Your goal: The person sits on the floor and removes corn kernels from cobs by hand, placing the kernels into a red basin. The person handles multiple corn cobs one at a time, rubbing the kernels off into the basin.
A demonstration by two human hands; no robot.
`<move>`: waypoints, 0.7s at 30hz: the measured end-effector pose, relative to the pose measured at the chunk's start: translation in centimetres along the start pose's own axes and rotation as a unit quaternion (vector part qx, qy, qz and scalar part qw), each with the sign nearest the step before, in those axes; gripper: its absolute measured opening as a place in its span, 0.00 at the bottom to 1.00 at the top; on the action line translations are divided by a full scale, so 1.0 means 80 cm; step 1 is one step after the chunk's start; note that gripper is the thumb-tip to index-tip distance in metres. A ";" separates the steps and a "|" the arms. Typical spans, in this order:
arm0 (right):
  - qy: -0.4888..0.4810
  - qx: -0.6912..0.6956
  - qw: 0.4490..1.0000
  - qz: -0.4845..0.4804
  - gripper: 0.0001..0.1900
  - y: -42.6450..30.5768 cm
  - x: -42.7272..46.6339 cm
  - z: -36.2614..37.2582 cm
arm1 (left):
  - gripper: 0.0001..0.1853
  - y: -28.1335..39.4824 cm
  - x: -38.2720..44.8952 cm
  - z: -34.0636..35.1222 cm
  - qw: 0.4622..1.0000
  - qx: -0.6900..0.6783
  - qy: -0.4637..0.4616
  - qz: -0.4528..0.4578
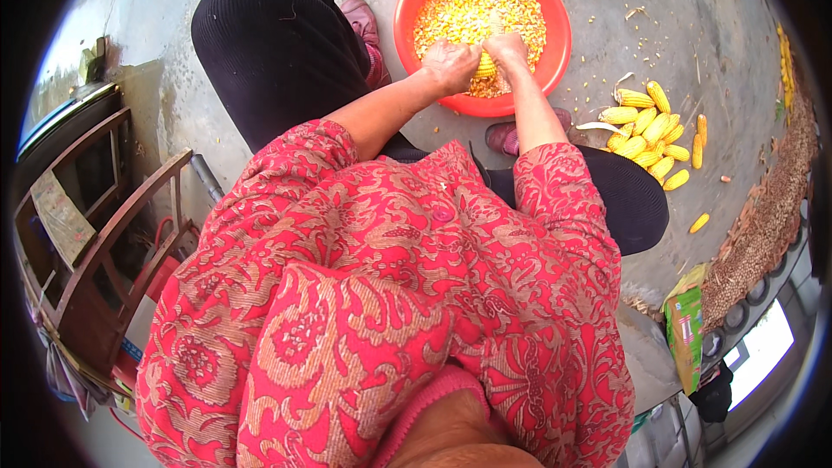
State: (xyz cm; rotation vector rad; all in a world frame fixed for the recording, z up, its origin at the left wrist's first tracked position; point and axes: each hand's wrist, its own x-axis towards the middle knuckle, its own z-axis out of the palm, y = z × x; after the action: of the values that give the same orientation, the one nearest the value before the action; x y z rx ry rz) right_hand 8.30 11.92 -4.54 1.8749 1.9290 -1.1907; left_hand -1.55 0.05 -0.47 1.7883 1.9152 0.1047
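A wide orange-red plastic basin (563, 32) sits on the floor between my feet and holds many loose corn kernels (478, 3). Over its near side, my left hand (453, 66) grips a yellow ear of corn (485, 67), partly covered by the fingers. My right hand (507, 52) presses close against that ear. It is closed around a pale, narrow piece that looks like a bare corn cob (496, 23), showing above and below the fist. The exact finger positions are hidden by the backs of the hands.
To the right of the basin lies a heap of yellow corn ears (643, 133), with a single ear (699, 223) apart. Stray kernels dot the concrete floor (624, 26). A wooden chair (110, 221) stands at left. A green printed bag (686, 325) and a long brown pile (760, 234) line the right.
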 end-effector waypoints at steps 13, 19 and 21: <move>-0.267 0.572 0.775 0.023 0.14 0.040 0.023 -0.047 | 0.16 -0.011 0.016 -0.011 0.985 -0.125 -0.056 -0.107; -0.201 0.425 0.875 -0.114 0.18 0.025 -0.015 -0.060 | 0.10 -0.020 0.033 -0.014 0.809 -0.509 -0.216 -0.200; -0.132 0.341 0.921 -0.132 0.18 0.020 -0.022 -0.056 | 0.07 -0.022 0.033 -0.013 0.774 -0.560 -0.234 -0.181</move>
State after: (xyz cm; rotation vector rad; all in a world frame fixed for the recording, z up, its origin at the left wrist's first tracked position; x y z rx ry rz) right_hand 11.76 13.32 -1.07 1.5986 1.7844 -2.3059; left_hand -3.56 2.65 -1.08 0.5423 1.2813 0.4927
